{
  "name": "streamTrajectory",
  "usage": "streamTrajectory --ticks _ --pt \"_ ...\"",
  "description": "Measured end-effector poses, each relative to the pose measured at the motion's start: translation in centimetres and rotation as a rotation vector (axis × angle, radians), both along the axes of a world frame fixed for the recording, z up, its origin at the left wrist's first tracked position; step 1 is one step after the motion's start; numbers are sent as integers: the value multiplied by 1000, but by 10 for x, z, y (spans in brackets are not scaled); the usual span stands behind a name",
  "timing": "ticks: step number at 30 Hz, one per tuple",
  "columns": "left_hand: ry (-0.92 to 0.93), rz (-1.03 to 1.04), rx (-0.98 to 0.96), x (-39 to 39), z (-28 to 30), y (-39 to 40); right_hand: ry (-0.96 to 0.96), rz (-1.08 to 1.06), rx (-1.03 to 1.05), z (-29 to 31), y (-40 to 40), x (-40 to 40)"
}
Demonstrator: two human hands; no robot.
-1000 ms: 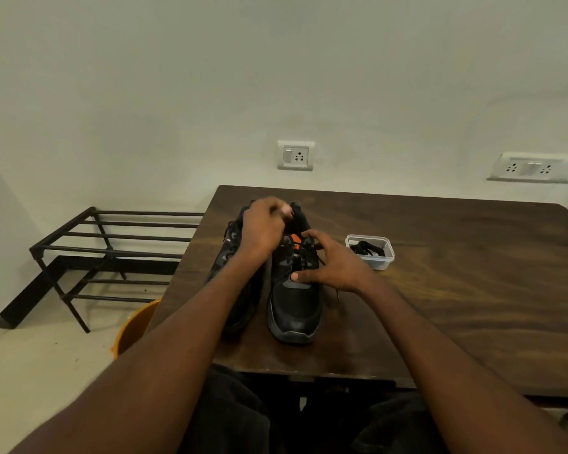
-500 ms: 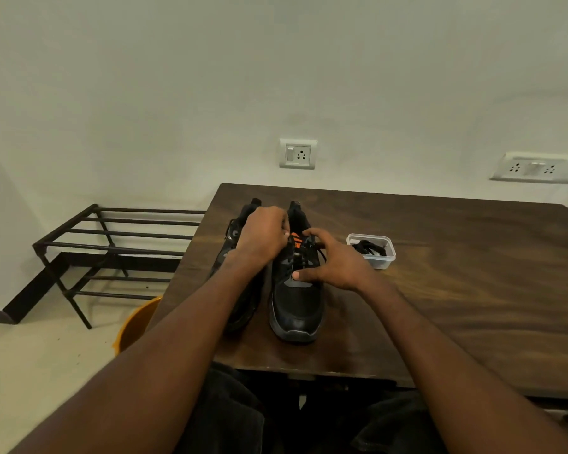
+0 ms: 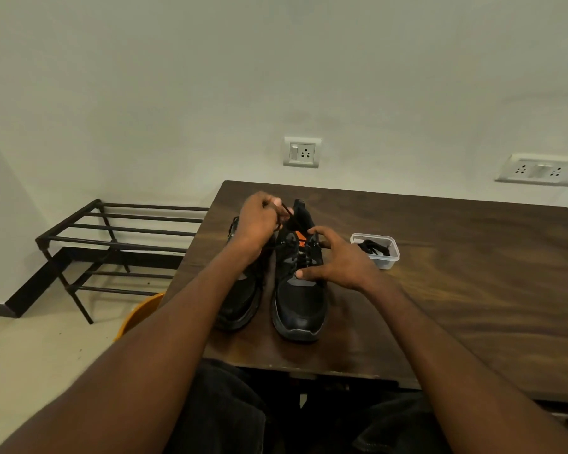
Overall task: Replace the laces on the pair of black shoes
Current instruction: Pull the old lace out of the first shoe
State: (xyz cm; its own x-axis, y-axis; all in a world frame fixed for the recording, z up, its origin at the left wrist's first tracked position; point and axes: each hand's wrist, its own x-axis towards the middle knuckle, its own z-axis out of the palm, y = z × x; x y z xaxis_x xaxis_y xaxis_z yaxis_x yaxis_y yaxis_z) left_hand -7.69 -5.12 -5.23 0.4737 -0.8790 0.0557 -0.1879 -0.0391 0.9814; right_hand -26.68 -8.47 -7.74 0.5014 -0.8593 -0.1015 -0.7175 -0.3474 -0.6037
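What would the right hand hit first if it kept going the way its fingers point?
The right hand points left across the right shoe, so probably the left hand or left shoe; depth is unclear.

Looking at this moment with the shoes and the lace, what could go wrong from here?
1. The left hand pulls a black lace up from the right shoe; the right hand only steadies the shoe, so a hard pull might tip it.
2. The plastic container with spare laces sits close beside the right hand; a quick move could knock it.
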Motion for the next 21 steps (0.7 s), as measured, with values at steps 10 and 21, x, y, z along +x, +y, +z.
streamTrajectory --ticks 10,21 --pt "-334 -146 125 18 22 35 -84 65 29 2 0 5" --pt "-945 -261 254 6 17 17 126 -24 -350 -6 6 45"
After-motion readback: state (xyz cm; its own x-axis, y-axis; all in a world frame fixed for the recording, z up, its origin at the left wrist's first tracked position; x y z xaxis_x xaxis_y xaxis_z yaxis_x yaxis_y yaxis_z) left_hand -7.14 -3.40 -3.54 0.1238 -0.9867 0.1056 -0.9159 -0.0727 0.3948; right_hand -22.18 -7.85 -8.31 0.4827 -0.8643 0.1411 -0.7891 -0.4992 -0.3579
